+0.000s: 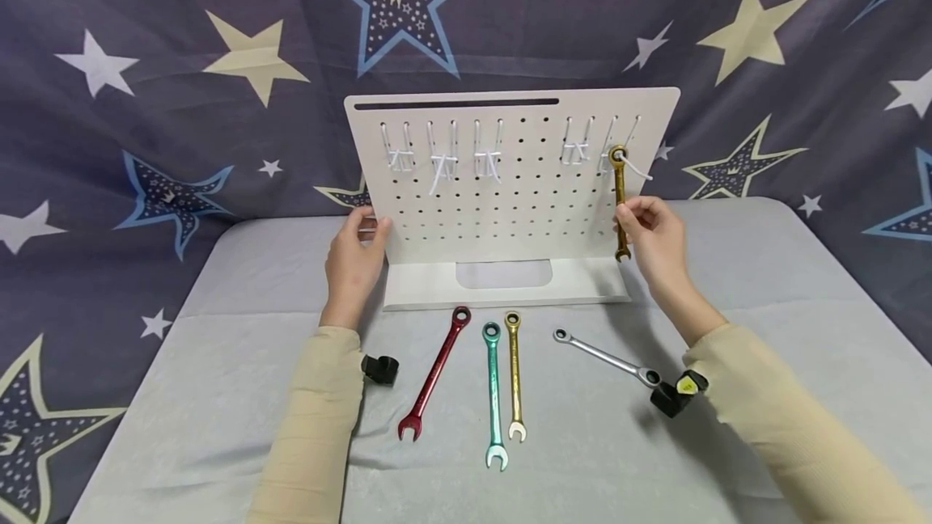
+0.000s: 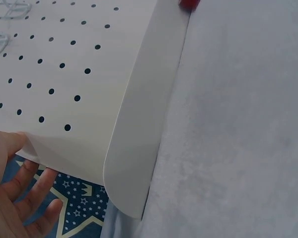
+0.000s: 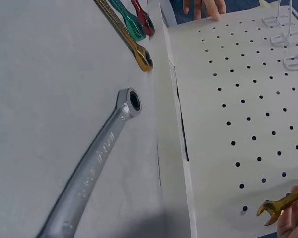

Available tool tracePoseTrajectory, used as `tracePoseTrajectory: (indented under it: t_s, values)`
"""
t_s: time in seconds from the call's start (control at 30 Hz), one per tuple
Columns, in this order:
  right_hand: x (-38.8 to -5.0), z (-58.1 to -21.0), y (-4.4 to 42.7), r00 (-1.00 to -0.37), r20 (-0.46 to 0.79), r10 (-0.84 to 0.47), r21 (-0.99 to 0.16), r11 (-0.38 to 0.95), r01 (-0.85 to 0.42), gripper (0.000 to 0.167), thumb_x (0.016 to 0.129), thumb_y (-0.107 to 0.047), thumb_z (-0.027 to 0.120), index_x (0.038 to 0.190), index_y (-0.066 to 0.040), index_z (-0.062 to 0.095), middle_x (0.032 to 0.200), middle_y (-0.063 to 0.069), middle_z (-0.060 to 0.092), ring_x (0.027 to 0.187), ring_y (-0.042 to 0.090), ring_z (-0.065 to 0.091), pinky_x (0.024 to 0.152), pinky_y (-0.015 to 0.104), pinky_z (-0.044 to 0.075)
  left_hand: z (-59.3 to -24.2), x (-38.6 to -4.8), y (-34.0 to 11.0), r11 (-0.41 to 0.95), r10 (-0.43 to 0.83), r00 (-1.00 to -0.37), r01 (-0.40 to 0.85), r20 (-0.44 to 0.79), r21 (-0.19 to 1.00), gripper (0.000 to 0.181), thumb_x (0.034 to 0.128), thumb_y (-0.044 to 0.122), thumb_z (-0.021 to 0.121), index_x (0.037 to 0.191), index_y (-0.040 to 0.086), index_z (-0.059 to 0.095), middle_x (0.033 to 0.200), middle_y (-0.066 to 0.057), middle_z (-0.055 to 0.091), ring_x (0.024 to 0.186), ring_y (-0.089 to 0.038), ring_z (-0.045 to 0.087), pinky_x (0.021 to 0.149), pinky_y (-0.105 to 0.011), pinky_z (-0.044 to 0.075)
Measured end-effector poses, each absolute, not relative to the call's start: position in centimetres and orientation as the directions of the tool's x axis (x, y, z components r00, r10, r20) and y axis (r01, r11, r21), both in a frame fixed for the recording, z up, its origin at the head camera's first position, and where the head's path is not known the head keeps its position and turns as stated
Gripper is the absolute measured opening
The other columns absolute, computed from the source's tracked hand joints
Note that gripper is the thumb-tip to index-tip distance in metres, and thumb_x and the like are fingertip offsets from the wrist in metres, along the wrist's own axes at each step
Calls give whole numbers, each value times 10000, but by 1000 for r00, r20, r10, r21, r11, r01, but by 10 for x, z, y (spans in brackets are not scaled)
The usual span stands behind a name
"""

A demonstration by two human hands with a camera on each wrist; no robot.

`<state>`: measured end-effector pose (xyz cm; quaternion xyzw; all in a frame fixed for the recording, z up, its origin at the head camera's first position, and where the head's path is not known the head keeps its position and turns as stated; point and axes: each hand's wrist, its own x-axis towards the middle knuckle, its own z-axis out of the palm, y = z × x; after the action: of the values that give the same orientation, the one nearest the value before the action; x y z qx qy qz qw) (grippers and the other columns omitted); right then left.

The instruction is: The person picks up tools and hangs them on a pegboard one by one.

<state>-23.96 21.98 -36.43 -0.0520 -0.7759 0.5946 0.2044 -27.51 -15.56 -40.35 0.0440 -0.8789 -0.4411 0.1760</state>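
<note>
Fingers and thumb of the right hand [image 1: 658, 237] pinch the shank of a dark gold wrench [image 1: 620, 184], which is upright before the right side of a white pegboard [image 1: 502, 213], its ring end around the prong of the rightmost hook [image 1: 638, 167] and its open end pointing down. The left hand [image 1: 355, 261] grips the opposite edge of the pegboard, thumb on the front face; in the left wrist view, its other fingers show slightly spread past the edge. Four further hooks [image 1: 489, 155] occupy the upper part of the board, three at left and one near the rightmost. In front of the base [image 1: 422, 285], four wrenches lie on a grey cloth [image 1: 255, 395]. From left to right: a red wrench [image 1: 435, 373], slanted; a green wrench [image 1: 493, 386] and a light gold wrench [image 1: 515, 370], side by side and apart; a silver wrench [image 1: 604, 357], set obliquely. Black devices [image 1: 380, 370] are worn at both wrists, over beige sleeves [image 1: 313, 427]. Behind hangs a dark, star-patterned curtain [image 1: 553, 14].
</note>
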Motion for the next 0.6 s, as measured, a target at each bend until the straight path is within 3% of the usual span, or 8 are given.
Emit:
tracePoseTrajectory:
  t_s: [0.37,0.6]
  values:
    - [-251,-369,217,-918,239,318,-962,203,-181,72,972,-64,630,925,-56,575,760,-110,623,698,43,565,606,151,445,-403,-275,-156,607,-231,-933,83,275,790,365,1003,364,590,1277,123,600,1190,-107,675,1096,-283,625,936,-529,425]
    - [-247,-356,212,-935,203,290,-956,263,-126,87,985,-48,601,1014,32,579,846,-73,620,798,48,566,728,176,442,-403,-274,-157,602,-229,-936,80,267,795,355,1000,356,597,1274,130,601,1179,-102,677,1086,-281,626,931,-527,423]
